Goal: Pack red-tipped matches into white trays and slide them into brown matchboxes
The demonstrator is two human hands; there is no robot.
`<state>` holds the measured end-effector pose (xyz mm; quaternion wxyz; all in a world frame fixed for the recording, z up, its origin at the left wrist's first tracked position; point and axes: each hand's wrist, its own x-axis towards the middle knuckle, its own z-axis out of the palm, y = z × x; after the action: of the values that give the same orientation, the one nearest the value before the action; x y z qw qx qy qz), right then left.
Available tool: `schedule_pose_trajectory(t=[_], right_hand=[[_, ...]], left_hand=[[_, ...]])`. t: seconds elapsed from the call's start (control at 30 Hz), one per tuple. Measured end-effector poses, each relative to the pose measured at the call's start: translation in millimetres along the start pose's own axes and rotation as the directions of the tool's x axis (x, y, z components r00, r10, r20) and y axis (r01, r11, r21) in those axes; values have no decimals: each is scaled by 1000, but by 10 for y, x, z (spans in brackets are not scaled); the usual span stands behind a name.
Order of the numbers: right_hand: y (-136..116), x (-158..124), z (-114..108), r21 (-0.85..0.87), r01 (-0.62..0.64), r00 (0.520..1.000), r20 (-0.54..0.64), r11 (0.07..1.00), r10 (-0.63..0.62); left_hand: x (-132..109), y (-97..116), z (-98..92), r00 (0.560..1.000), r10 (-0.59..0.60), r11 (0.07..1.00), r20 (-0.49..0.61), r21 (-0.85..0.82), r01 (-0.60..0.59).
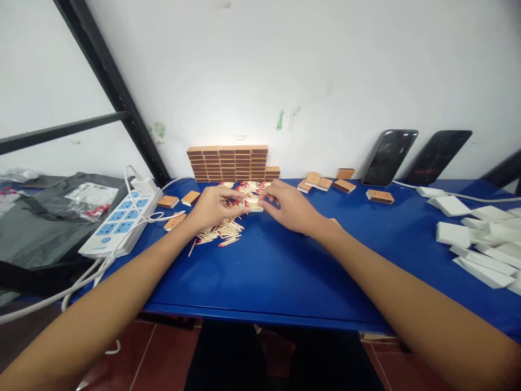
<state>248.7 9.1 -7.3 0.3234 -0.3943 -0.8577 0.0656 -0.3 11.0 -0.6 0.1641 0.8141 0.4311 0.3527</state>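
Observation:
Both my hands meet over a loose pile of red-tipped matches (222,231) on the blue table (277,271). My left hand (214,206) is closed, its fingers pinching some matches by a small white matchbox tray (254,205). My right hand (288,206) is closed on the right end of that tray. Behind the hands, a stack of brown matchboxes (228,163) stands against the white wall.
Loose brown matchboxes (344,185) lie left and right of the stack. A white power strip (120,222) with cables sits at the table's left edge. Two dark phones (388,157) lean on the wall. White boxes (480,250) pile up at the right.

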Motion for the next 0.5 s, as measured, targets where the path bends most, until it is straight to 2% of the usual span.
schedule_pose_trajectory(t=[0.1, 0.17, 0.23, 0.33, 0.5], right_hand=[[-27, 3, 56, 84, -38, 995, -88, 996, 46], [-54, 11, 130, 97, -106, 988, -101, 990, 116], [-88, 24, 230, 92, -165, 984, -60, 982, 171], [-140, 48, 382, 79, -171, 985, 30, 982, 170], [-154, 72, 459, 16, -155, 984, 88, 988, 153]], left_hand=[[1, -14, 12, 999, -19, 999, -50, 35, 20], [10, -36, 11, 993, -17, 997, -114, 72, 25], [25, -57, 0, 985, 4, 993, -173, 115, 16], [45, -75, -26, 973, 13, 988, -231, 153, 23], [41, -93, -23, 972, 19, 984, -233, 174, 22]])
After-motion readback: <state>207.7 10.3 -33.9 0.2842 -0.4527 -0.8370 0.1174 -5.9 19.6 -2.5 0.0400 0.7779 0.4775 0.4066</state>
